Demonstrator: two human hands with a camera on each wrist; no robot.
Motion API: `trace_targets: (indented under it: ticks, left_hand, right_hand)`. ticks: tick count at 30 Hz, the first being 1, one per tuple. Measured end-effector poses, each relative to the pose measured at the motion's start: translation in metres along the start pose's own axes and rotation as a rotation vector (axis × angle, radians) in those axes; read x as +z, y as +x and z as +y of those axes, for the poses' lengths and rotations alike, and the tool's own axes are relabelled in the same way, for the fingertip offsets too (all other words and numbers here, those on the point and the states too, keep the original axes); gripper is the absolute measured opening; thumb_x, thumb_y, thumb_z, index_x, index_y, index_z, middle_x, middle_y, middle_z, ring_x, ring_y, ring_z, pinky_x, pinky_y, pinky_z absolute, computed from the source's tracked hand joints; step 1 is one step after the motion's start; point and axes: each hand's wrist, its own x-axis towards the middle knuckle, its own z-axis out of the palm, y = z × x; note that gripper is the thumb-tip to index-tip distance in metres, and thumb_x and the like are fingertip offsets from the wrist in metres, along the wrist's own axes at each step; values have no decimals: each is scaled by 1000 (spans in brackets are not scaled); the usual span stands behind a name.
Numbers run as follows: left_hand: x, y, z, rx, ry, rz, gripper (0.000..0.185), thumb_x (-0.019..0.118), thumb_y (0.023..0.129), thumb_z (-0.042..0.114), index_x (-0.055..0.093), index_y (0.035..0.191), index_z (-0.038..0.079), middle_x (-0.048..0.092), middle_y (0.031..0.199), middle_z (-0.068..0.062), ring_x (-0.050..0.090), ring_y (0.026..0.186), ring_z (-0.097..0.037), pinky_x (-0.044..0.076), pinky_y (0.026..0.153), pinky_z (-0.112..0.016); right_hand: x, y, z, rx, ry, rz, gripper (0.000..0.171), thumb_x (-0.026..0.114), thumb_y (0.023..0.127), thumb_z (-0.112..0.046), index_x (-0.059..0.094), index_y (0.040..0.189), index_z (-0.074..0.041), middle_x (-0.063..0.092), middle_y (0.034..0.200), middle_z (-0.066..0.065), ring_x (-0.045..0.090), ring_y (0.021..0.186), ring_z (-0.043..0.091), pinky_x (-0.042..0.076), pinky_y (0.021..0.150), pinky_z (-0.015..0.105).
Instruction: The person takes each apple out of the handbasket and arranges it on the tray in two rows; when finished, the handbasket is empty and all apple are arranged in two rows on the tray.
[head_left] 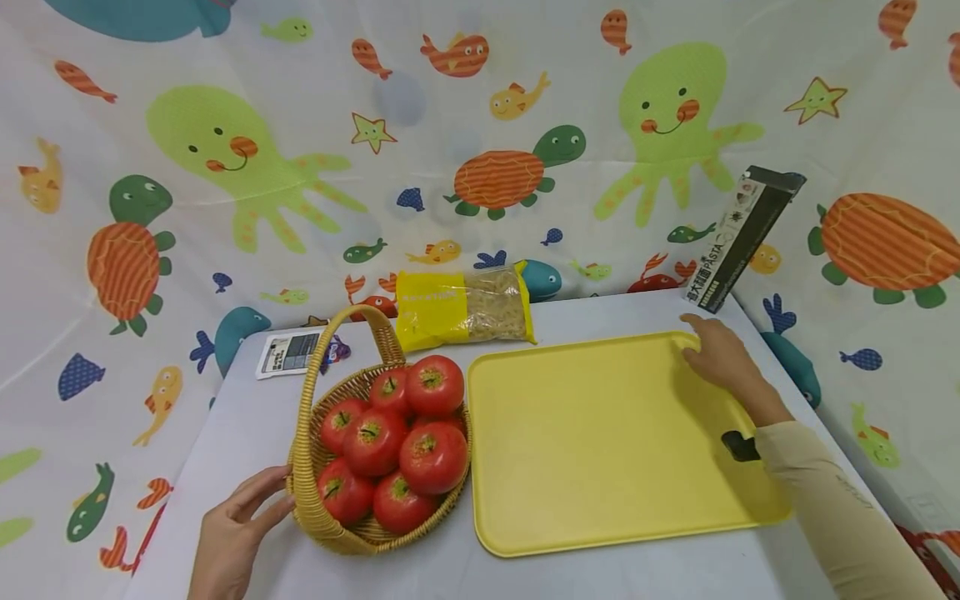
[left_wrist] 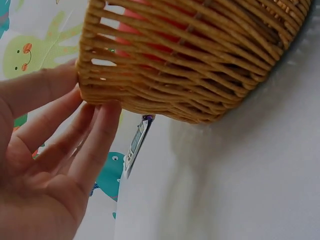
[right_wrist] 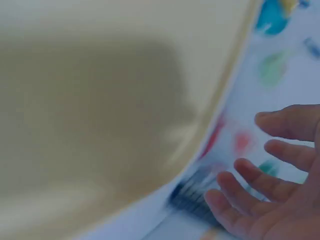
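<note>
Hands at basket and tray on a white table.

My left hand, fingers straight, touches the wicker basket of tomatoes nearest me; my right hand rests open-fingered, holding nothing, over the yellow tray's far corner.

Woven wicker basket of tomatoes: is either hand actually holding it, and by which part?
Nothing is gripped. The left hand touches the woven wicker basket wall with straight fingertips; the right hand rests open at the yellow tray corner.
</note>
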Motion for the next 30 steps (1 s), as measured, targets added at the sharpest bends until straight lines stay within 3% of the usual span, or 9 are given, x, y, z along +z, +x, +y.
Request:
trace_targets:
  ticks: [3, 6, 10, 14, 19, 27, 30]
  left_hand:
    - [0, -1, 2, 29, 0, 18, 59, 87, 82, 14, 66, 138, 11, 61, 121, 20, 51, 117, 3, 52, 86, -10]
    - [3, -3, 4, 91, -7, 41, 63, 86, 83, 8, 62, 140, 5, 59, 130, 14, 47, 127, -3, 49, 90, -7]
    - [5, -3, 3, 171, -34, 46, 56, 84, 83, 5, 66, 136, 3, 63, 129, 12, 45, 130, -5, 49, 90, -7]
    - [7, -3, -1, 219, -72, 37, 46, 84, 84, 5, 71, 128, 2, 69, 123, 14, 51, 121, 2, 50, 90, -8]
    - [11, -1, -3, 221, -50, 37, 45, 83, 85, 5, 69, 126, -6, 69, 121, 16, 53, 118, 6, 52, 87, -9]
    - [10, -2, -1, 141, -2, 108, 41, 80, 86, -1, 71, 125, -2, 67, 125, 15, 54, 117, 3, 53, 84, -9]
    - [10, -2, -1, 125, -41, 98, 43, 80, 85, -3, 70, 126, -3, 67, 124, 15, 57, 113, 5, 55, 83, -11]
  right_hand:
    - [16, 10, -57, -150, 130, 62, 56, 65, 95, 0, 44, 146, 11, 51, 137, 37, 50, 122, 54, 44, 100, 69]
    - [37, 15, -114, -285, 269, 46, 59, 69, 95, -2, 46, 149, 4, 50, 144, 29, 52, 126, 47, 49, 99, 64]
    - [64, 19, -181, -403, 436, -70, 62, 71, 96, -9, 45, 152, -3, 46, 153, 18, 50, 133, 37, 51, 103, 56]
    - [82, 21, -229, -469, 565, -209, 64, 72, 97, -16, 44, 154, -8, 41, 158, 10, 46, 138, 31, 49, 108, 49]
    - [95, 21, -257, -509, 592, -291, 69, 74, 95, -22, 42, 155, -12, 38, 160, 8, 42, 142, 29, 48, 109, 48]
    - [112, 24, -268, -547, 568, -269, 68, 76, 94, -18, 43, 153, -8, 44, 154, 9, 45, 137, 25, 50, 107, 45]
    - [116, 25, -268, -553, 563, -268, 68, 76, 94, -20, 44, 153, -9, 45, 153, 9, 45, 138, 25, 47, 111, 44]
